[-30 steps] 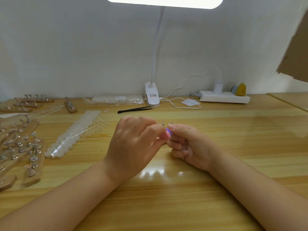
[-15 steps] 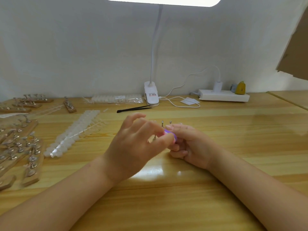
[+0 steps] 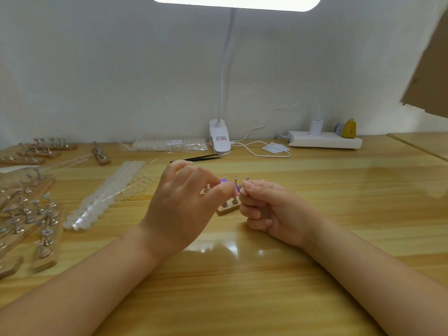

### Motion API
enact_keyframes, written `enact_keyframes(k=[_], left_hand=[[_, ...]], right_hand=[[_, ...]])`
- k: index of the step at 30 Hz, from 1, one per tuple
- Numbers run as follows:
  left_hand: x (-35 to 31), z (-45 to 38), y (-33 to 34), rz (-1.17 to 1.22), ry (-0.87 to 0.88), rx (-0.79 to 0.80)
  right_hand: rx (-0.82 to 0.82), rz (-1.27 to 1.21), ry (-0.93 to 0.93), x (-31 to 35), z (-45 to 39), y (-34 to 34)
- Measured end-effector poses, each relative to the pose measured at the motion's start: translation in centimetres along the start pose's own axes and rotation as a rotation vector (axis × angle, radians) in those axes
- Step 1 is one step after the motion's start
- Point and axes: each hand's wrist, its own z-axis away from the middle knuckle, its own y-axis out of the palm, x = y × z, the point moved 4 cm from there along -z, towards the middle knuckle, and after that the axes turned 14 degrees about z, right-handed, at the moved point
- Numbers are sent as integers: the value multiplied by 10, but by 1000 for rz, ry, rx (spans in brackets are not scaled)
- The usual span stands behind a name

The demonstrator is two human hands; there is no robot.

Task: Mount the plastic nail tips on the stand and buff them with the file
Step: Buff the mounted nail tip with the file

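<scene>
A small wooden stand (image 3: 229, 207) with upright metal pegs sits on the table at the centre, partly hidden behind my hands. Just above it, my left hand (image 3: 179, 209) pinches one end of a small purple lump (image 3: 225, 181) between thumb and fingertips. My right hand (image 3: 269, 209) pinches the other end, its remaining fingers curled under. Strips of clear plastic nail tips (image 3: 106, 197) lie to the left of my left hand. No file is visible.
Several more wooden stands (image 3: 29, 214) crowd the table's left edge, with others (image 3: 48, 146) by the wall. A bag of nail tips (image 3: 169, 144), black tweezers (image 3: 196, 158), the lamp clamp (image 3: 219, 138) and a power strip (image 3: 324, 139) line the back.
My hands have drawn slightly apart with the purple lump between them. The stand's base now shows below my fingers.
</scene>
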Motion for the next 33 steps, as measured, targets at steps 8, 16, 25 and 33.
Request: enact_keyframes(k=[8, 16, 25, 33], left_hand=[[-6, 0, 4, 62, 23, 1], [-21, -4, 3, 110, 136, -33], [-11, -5, -1, 69, 83, -48], [-17, -8, -3, 80, 127, -22]], right_hand=[[29, 0, 0, 1, 1, 2], [49, 8, 1, 1, 1, 3], [33, -13, 8, 1, 1, 2], [67, 2, 20, 2, 1, 1]])
